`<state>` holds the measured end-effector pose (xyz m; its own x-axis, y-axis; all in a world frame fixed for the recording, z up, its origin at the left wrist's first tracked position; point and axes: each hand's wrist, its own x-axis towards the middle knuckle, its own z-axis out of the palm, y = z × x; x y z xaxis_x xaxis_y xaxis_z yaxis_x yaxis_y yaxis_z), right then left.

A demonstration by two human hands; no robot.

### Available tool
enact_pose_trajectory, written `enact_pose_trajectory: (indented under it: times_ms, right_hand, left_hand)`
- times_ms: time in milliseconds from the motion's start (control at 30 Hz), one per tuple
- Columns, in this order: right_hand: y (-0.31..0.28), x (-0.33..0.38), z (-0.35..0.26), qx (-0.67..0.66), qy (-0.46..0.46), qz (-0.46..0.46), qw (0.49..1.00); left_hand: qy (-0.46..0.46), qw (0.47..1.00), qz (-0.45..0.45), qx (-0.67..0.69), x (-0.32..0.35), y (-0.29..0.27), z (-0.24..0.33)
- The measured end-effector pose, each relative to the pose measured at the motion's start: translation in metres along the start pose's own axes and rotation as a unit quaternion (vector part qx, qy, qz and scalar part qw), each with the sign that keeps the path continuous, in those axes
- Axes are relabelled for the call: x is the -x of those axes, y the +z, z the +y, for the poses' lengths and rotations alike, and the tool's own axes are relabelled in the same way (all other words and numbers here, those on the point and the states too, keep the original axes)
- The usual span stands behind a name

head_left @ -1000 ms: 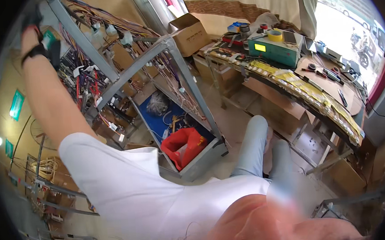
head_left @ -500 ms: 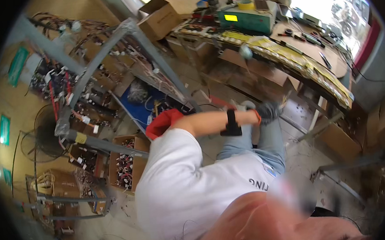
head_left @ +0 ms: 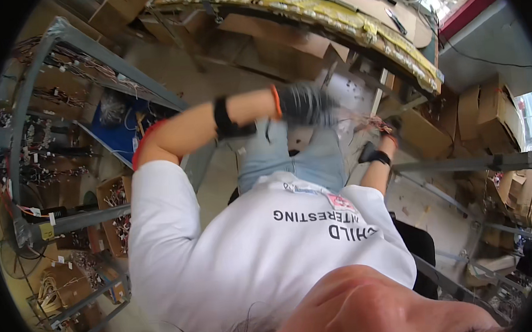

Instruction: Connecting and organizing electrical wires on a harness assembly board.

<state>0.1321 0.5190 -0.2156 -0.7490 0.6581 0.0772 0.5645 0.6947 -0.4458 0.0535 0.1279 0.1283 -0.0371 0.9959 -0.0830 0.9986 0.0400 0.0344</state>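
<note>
1. The left hand (head_left: 302, 105), in a dark glove with an orange cuff, sits just above centre in the head view. Its arm crosses from the shoulder at middle left. It is smeared by motion, so I cannot tell whether its fingers are spread or closed, or whether it holds anything.
2. The right hand (head_left: 392, 134) is right of centre and lower, also gloved, with a black band at the wrist. It is small and partly hidden, so I cannot tell its grip.
3. A bundle of thin wires (head_left: 369, 122), reddish and pale, fans out between the two hands. It lies just beside the right hand and near the left, over the jeans (head_left: 290, 158). Whether either hand touches it is unclear.
4. Judged from this, the step in hand is sorting or gathering these wires in front of the body. The next move would call for both hands to close on the strands without tangling them.
5. The tabletop (head_left: 354, 18) with yellow strips curves across the top. A metal rack (head_left: 104, 60) of wire looms fills the upper left, and cardboard boxes (head_left: 484, 107) stand at the right.
</note>
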Motion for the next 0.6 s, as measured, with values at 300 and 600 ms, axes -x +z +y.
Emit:
enact_pose_trajectory:
  times_ms: [300, 600]
  right_hand:
    - [-0.338, 0.193, 0.177, -0.565, 0.11, 0.425, 0.699]
    - [-0.264, 0.211, 0.079, -0.807, 0.314, 0.297, 0.403]
  left_hand:
    - [0.042, 0.959, 0.281, -0.018, 0.013, -0.085, -0.029]
    - [-0.431, 0.851, 0.279, 0.111, 0.101, 0.187, -0.043]
